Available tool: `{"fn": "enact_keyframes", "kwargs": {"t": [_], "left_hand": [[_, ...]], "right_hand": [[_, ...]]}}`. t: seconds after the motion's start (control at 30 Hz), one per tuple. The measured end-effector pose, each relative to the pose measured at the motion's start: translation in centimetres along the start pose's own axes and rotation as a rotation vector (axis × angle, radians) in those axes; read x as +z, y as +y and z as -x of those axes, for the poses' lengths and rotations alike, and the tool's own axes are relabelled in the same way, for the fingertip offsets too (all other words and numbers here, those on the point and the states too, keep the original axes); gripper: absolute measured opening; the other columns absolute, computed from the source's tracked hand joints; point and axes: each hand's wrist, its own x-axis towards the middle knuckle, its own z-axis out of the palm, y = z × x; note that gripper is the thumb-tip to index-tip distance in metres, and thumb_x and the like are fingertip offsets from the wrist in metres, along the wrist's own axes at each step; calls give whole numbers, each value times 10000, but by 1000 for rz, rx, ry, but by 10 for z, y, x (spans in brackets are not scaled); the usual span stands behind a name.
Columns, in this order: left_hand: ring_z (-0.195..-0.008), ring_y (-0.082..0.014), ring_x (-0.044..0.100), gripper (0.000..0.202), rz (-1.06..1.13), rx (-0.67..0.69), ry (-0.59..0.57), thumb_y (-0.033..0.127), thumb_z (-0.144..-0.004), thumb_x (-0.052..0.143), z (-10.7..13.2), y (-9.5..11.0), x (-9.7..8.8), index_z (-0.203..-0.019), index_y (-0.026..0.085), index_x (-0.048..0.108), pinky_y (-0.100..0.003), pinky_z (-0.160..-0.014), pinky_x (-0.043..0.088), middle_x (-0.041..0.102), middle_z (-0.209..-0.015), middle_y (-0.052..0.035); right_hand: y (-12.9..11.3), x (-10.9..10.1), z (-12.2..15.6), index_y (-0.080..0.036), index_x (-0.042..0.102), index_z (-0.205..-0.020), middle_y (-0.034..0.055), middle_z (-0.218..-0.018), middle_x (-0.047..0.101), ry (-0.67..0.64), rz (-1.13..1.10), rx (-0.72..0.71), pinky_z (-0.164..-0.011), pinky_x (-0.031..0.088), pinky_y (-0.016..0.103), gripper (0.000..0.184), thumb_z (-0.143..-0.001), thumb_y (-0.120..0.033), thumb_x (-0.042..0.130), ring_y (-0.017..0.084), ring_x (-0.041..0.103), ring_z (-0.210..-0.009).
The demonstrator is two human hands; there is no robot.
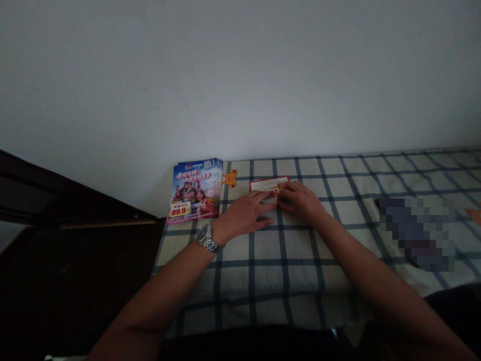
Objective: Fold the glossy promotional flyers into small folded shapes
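A small red-edged sheet of printed paper lies on the checked cloth, mostly hidden under my hands. My left hand, a metal watch on its wrist, rests flat over the sheet's left part with its fingers spread. At the right edge of the paper my right hand has its fingers bent and bunched together on it; the fingertips are partly hidden. To the left of my left hand is a stack of colourful flyers marked 89.9, picture side up.
A white and dark-blue checked cloth covers the bed-like surface along the wall. An orange bear print shows beside the flyers. A blurred-out dark object lies at the right. Dark floor and furniture are at the left.
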Motion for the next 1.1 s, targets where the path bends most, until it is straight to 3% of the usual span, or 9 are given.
{"fn": "enact_keyframes", "kwargs": {"t": [0.13, 0.33, 0.73, 1.1], "left_hand": [[-1421, -316, 467, 406, 1, 2, 1, 410, -983, 665, 0, 0, -1, -1365, 281, 615, -509, -1142, 493, 463, -1560, -91], [-1410, -306, 475, 395, -3, -8, -4, 396, -988, 658, 0, 0, -1, -1364, 279, 617, -498, -1134, 503, 479, -1543, -91], [-1419, -312, 471, 404, 24, 18, 30, 384, -976, 678, 1, -3, 1, -1359, 265, 626, -510, -1146, 499, 492, -1536, -97], [-1412, -318, 473, 416, 0, 22, 30, 415, -978, 673, 1, -3, 2, -1362, 263, 623, -518, -1134, 501, 492, -1525, -113]], "right_hand": [[2, -3, -2, -217, 689, -957, 90, -1066, 696, 12, -43, 107, -780, 494, 340, 28, -936, -206, 675, 239, 639, -927], [12, -3, -4, -207, 667, -920, 67, -930, 685, 9, -61, 288, -717, 439, 319, 60, -941, -263, 668, 226, 629, -840], [24, -5, -8, -215, 678, -896, 59, -919, 690, 89, 11, 481, -652, 397, 319, 73, -938, -268, 652, 216, 617, -772], [26, -7, 0, -212, 682, -927, 73, -918, 685, 131, -30, 372, -708, 468, 339, 94, -963, -280, 629, 234, 636, -812]]}}
